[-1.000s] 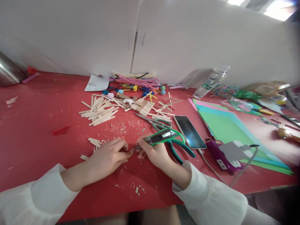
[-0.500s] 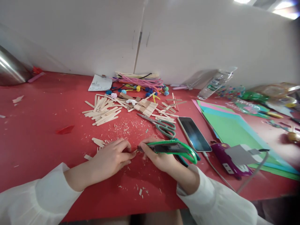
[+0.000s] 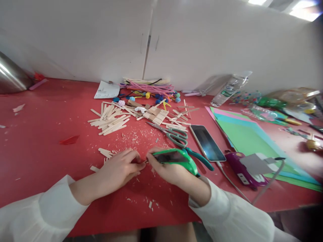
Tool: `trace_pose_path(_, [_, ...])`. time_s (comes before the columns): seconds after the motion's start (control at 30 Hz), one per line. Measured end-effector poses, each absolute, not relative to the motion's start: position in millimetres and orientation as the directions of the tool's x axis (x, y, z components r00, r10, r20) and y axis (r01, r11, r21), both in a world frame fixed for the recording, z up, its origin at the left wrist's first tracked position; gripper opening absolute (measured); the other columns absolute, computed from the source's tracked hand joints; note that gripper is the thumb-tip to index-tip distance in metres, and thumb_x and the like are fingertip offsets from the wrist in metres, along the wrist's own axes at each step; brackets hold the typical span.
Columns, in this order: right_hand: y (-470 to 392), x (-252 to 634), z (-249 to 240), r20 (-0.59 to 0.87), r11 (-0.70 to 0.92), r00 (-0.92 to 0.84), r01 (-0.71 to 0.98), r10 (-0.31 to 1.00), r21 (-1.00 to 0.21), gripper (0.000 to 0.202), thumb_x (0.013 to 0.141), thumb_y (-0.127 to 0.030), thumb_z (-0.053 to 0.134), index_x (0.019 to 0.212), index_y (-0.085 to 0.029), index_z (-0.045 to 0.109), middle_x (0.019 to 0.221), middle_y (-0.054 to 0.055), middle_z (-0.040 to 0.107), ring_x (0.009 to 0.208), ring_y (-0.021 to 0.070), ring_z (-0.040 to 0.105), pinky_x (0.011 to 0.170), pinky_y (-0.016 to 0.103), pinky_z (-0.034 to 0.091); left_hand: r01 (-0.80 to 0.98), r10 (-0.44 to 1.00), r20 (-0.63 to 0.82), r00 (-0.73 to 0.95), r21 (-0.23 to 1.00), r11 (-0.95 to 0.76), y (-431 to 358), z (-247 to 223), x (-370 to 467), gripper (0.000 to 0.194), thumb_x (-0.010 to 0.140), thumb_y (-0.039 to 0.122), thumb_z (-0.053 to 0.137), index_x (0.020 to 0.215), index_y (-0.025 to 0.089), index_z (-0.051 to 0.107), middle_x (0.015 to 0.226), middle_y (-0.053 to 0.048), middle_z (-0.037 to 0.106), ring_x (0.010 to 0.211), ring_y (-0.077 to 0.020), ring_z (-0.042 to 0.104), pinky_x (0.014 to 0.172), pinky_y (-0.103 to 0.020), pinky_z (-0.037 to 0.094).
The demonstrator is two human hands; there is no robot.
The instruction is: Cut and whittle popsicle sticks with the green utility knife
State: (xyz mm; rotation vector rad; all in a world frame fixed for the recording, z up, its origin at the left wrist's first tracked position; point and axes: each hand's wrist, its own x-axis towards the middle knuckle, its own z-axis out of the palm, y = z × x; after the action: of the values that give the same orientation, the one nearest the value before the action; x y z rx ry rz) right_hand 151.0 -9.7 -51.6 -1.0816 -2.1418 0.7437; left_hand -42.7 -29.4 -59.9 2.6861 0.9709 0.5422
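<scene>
Green-framed utility cutter (image 3: 174, 157) held in the right hand (image 3: 168, 172), thumb and fingers closed round it; rolled and tilted since half a second ago, blurred, uncovering more of the teal-handled pliers (image 3: 202, 158) behind. Left hand (image 3: 122, 168) curled low over the red tabletop (image 3: 42, 141), fingertips pinched on a small wooden sliver (image 3: 145, 161), mostly hidden, at the cutter's front end. Hardly shifted on the left, so probably still paring the same piece. Blade contact: cannot tell. Pale shavings (image 3: 133, 139) scattered around.
</scene>
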Motion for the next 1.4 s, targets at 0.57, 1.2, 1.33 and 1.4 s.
trace_pose_path(0.57, [-1,153,-56,-0.260,-0.260,-0.210,0.029,0.942,-0.965,0.021,0.066,-0.037,0.058,0.062,-0.016,0.056,0.049,0.000,0.063,0.035,0.0108,0.058,0.035,0.019,0.047,0.587,0.658,0.273,0.702,0.300,-0.752,-29,-60,-43,0.023,0.093,0.019,0.048,0.085,0.018,0.069,0.087,-0.006,0.057,0.079,-0.0182,0.054,0.067,-0.030,0.047])
trace_pose_path(1.2, [-3,162,-55,0.123,0.272,-0.354,0.411,0.927,-0.870,0.020,0.085,-0.032,0.043,0.068,-0.024,0.049,0.054,-0.003,0.051,0.045,0.0126,0.051,0.045,0.024,0.042,0.410,0.524,0.330,0.786,0.357,-0.839,-34,-53,-38,0.024,0.095,0.023,0.047,0.107,0.020,0.067,0.095,-0.005,0.071,0.089,-0.0185,0.061,0.080,-0.030,0.050])
trace_pose_path(1.33, [-5,162,-52,0.100,0.269,-0.407,0.383,0.908,-0.884,0.021,0.088,-0.031,0.042,0.070,-0.023,0.049,0.058,-0.003,0.053,0.046,0.0113,0.051,0.046,0.023,0.043,0.461,0.572,0.304,0.762,0.366,-0.808,-35,-52,-39,0.021,0.093,0.025,0.051,0.104,0.020,0.068,0.099,-0.007,0.068,0.093,-0.0196,0.061,0.083,-0.032,0.050])
trace_pose_path(1.4, [-4,165,-51,0.118,0.275,-0.393,0.371,0.912,-0.887,0.020,0.088,-0.032,0.043,0.073,-0.023,0.051,0.061,-0.002,0.056,0.048,0.0120,0.053,0.048,0.024,0.044,0.532,0.623,0.286,0.728,0.339,-0.776,-35,-53,-41,0.023,0.090,0.030,0.055,0.107,0.020,0.067,0.103,-0.009,0.064,0.095,-0.0220,0.060,0.083,-0.036,0.051])
